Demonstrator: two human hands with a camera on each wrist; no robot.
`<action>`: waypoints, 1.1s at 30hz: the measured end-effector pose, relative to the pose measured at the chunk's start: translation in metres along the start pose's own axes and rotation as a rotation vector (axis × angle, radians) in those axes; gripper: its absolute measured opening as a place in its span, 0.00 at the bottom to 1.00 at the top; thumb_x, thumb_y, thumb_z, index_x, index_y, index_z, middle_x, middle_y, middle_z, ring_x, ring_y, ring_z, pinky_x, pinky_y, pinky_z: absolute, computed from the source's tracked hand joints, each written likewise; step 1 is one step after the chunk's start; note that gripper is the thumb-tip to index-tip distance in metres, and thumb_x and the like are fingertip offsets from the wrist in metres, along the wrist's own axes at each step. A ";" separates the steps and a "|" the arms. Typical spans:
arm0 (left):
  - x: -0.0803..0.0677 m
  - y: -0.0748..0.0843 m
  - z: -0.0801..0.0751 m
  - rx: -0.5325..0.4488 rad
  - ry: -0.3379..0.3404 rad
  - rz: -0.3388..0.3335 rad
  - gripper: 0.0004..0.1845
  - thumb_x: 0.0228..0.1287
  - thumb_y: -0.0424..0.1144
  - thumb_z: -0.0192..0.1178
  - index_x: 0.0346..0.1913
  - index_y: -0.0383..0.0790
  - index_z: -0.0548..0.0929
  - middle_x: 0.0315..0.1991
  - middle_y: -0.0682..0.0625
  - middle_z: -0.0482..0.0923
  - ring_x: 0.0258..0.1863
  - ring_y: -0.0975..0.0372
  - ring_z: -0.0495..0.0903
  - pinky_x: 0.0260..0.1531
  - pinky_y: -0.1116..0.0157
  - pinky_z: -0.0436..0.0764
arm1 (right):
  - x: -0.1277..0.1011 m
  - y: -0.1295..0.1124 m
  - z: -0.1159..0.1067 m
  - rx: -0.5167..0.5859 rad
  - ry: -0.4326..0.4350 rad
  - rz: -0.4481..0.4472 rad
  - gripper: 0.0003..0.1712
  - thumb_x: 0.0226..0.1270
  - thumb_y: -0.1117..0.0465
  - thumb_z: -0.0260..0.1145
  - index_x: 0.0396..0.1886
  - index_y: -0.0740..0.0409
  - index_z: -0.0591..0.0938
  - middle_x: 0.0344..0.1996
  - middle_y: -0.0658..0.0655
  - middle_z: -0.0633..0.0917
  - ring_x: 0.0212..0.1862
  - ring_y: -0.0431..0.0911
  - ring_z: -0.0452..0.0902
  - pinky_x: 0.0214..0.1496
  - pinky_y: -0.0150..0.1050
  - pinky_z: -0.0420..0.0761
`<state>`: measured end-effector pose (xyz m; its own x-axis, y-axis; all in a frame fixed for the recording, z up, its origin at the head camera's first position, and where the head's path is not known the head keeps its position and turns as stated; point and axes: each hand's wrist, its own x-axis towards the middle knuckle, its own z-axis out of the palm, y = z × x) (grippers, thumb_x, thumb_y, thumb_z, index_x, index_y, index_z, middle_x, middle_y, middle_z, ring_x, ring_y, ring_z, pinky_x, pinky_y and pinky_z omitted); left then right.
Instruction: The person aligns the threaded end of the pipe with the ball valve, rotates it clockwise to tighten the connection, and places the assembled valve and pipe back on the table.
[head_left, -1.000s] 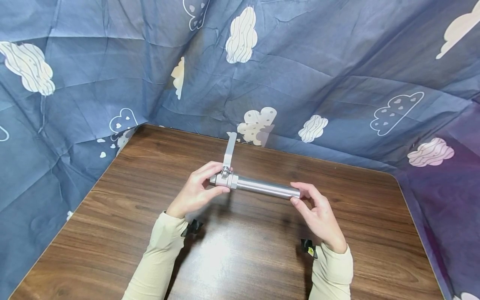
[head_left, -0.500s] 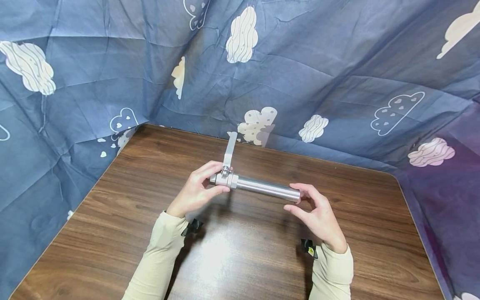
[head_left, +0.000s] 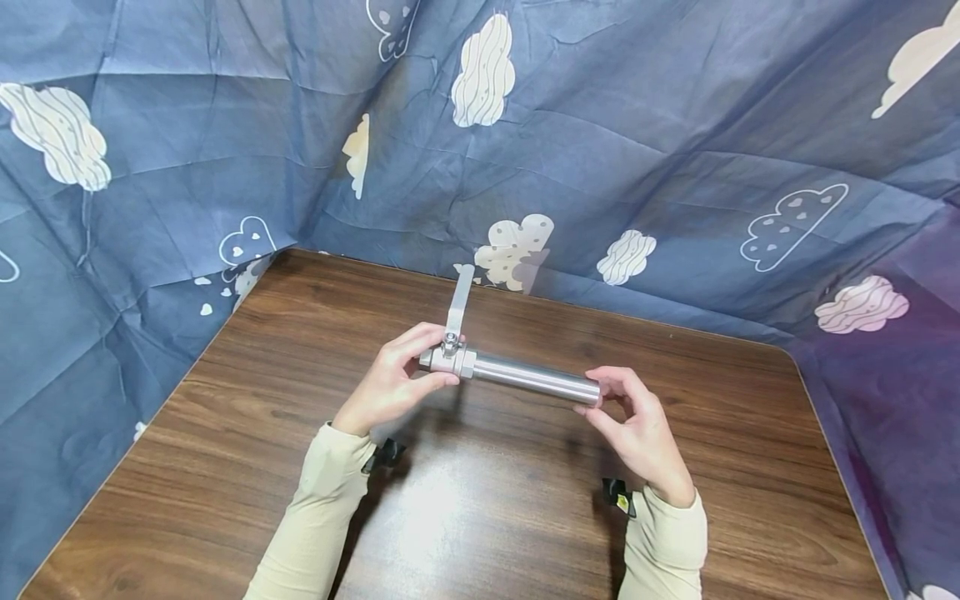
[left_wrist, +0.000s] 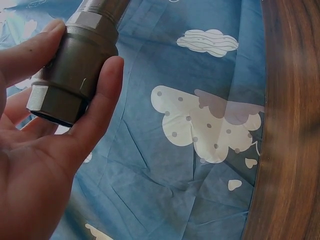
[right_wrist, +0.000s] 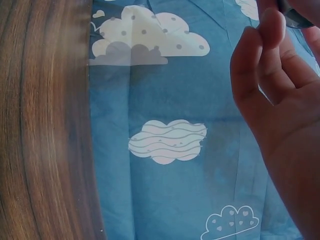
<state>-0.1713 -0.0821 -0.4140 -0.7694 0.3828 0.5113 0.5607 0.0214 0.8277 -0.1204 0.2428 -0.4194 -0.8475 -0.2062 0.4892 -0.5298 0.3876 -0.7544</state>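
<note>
1. The left hand (head_left: 390,382) has the valve (head_left: 448,358) wrapped up: thumb underneath, fingers curled over the top, gripping the body firmly.
2. The left wrist view gives a close look: the valve's hex end (left_wrist: 55,102) sits between thumb and fingers (left_wrist: 102,95), its open mouth facing the palm.
3. The lever (head_left: 458,298) sticks out of the valve, a flat metal strip pointing toward the far edge of the tabletop (head_left: 315,467).
4. A shiny pipe (head_left: 534,376) runs out of the valve to the right, held level above the middle of the tabletop, nearer its far edge than the near one.
5. The right hand (head_left: 637,429) is at the pipe's free end, thumb below and fingertips on top, pinching the end lightly with curled fingers.
6. The right wrist view shows only a sliver: curled fingers (right_wrist: 265,55) and a dark bit of the pipe end at the top corner; the contact itself is hard to make out there.
7. Both cream sleeves (head_left: 322,517) come in from the near edge, each with a small black clip by the cuff.
8. Blue cloth (head_left: 675,150) printed with white clouds walls the tabletop on the left, far and right sides.
</note>
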 end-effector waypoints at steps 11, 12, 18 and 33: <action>0.000 0.000 0.000 0.003 -0.001 0.018 0.24 0.51 0.24 0.70 0.54 0.28 0.79 0.51 0.39 0.78 0.46 0.67 0.77 0.44 0.73 0.83 | -0.001 0.001 0.002 -0.002 0.056 -0.012 0.29 0.42 0.84 0.72 0.48 0.67 0.78 0.34 0.47 0.82 0.36 0.35 0.77 0.40 0.23 0.79; 0.000 0.000 0.000 0.002 -0.002 0.021 0.24 0.51 0.24 0.70 0.54 0.27 0.79 0.51 0.38 0.77 0.46 0.67 0.77 0.44 0.73 0.83 | 0.000 0.002 0.002 -0.004 0.058 -0.009 0.29 0.42 0.84 0.72 0.48 0.67 0.78 0.35 0.47 0.82 0.36 0.35 0.77 0.40 0.24 0.79; 0.000 -0.001 0.001 -0.005 -0.001 0.025 0.24 0.51 0.24 0.70 0.54 0.27 0.79 0.51 0.38 0.78 0.46 0.67 0.77 0.44 0.73 0.82 | 0.001 0.001 0.002 0.008 0.052 0.007 0.29 0.42 0.84 0.72 0.47 0.68 0.78 0.40 0.46 0.82 0.37 0.35 0.76 0.40 0.24 0.78; 0.000 0.001 0.000 -0.001 0.002 0.013 0.25 0.51 0.24 0.69 0.55 0.27 0.79 0.50 0.39 0.77 0.46 0.67 0.77 0.44 0.73 0.82 | 0.010 -0.025 0.002 0.028 0.036 0.022 0.26 0.41 0.86 0.70 0.45 0.75 0.77 0.40 0.59 0.79 0.38 0.38 0.75 0.40 0.28 0.78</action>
<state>-0.1710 -0.0821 -0.4132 -0.7625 0.3812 0.5227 0.5704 0.0150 0.8212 -0.1157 0.2298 -0.3969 -0.8573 -0.1649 0.4877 -0.5123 0.3667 -0.7766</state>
